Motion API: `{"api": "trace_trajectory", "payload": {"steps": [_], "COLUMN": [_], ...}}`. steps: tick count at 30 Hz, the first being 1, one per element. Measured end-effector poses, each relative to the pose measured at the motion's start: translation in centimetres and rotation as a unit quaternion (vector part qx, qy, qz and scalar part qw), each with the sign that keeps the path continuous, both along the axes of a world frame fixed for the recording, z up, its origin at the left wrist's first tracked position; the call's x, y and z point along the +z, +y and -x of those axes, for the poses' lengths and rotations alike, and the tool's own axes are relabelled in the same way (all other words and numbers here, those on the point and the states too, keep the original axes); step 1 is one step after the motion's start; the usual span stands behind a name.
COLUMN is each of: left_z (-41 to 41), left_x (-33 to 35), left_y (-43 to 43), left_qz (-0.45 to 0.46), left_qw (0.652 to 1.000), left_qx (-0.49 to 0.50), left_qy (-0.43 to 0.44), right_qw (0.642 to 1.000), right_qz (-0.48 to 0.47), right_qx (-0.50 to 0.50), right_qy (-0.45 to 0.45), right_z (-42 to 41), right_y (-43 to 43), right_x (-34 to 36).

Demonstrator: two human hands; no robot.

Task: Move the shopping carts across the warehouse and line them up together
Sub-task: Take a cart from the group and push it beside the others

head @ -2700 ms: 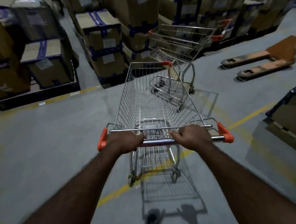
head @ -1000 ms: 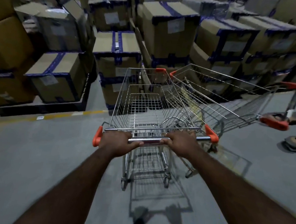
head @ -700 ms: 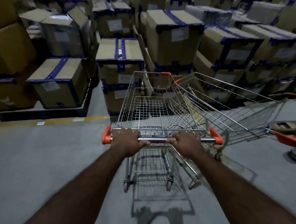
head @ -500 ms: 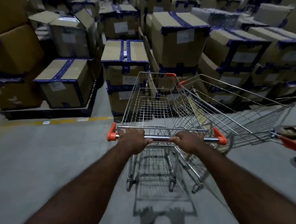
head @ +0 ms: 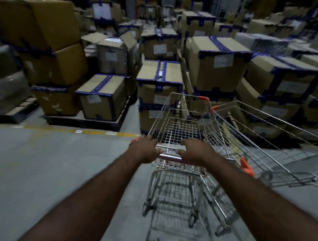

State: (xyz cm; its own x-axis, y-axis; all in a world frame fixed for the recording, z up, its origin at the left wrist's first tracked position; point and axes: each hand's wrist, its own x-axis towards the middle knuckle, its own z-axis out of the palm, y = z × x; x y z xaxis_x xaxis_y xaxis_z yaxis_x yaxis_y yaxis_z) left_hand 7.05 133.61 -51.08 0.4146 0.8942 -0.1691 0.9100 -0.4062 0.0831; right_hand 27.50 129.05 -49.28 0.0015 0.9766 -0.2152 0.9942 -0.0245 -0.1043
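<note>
Both hands grip the handle bar of a wire shopping cart [head: 174, 128] with orange corner caps, straight ahead of me. My left hand [head: 143, 149] holds the bar near its left end; my right hand [head: 195, 152] holds it right of the middle. A second wire cart [head: 276, 144] stands close on the right, angled away to the right, its front corner touching or almost touching the front right corner of mine. Its handle end runs out of view at the right edge.
Stacks of cardboard boxes [head: 217, 68] with blue tape rise right in front of the carts on dark pallets [head: 83, 122]. A yellow floor line [head: 101, 133] runs along the pallet edge. Grey concrete floor [head: 39, 169] spreads to the left.
I have pushed the cart across the floor up to the parked cart and swung alongside it on its left. The boxes are nearer, and my view has shifted left.
</note>
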Motion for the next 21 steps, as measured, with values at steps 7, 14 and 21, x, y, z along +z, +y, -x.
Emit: {"api": "trace_trajectory", "payload": {"steps": [7,14,21], "left_z": [8.4,18.9,30.3], "left_x": [6.1,13.3,17.9], "left_y": [-5.1,-20.0,-39.8], "left_qz": [-0.054,-0.115,-0.132], "left_qw": [0.988,0.948,0.871], "left_qx": [0.146,0.294,0.464], "left_qy": [-0.006,0.046,0.091], "right_qw": [0.976,0.906,0.802], "right_qz": [-0.104,-0.154,-0.204], "right_qx": [0.193,0.394,0.562], "right_qy": [-0.016,-0.002,0.01], "right_z": [8.1,21.5,36.2], "right_y": [-0.3,-7.1,-20.8], "right_x": [6.5,11.7,17.4]}}
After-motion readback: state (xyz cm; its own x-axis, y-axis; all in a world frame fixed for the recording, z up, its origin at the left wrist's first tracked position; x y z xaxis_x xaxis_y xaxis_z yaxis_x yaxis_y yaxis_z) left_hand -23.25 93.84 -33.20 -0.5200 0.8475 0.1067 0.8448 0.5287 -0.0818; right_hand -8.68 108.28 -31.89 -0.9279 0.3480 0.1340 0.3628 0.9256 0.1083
